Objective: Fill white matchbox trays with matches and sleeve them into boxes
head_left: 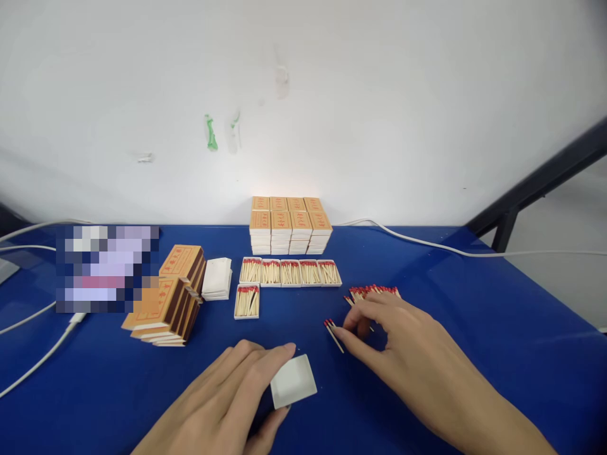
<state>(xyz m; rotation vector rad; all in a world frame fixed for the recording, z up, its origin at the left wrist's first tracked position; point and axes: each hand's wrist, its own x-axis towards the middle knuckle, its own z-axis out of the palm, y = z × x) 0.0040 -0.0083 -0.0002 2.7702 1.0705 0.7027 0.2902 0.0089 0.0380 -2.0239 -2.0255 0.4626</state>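
Note:
My left hand (246, 392) grips an empty white matchbox tray (294, 381) between thumb and fingers, its open side facing up. A few red-tipped matches (334, 335) show at the thumb tip of my right hand (393, 341), whose thumb and index finger are pinched together. Just beyond that hand lies a loose pile of matches (374, 291), partly covered by my fingers. A tray filled with matches (247, 301) sits in front of a row of several more filled trays (290, 272).
Closed matchboxes (290, 224) are stacked in a block against the white wall. Several orange matchbox sleeves (165, 303) are piled at left, beside a stack of white trays (217, 279). White cables (422, 249) cross the blue table (535, 360) on both sides. A blurred patch covers something at far left.

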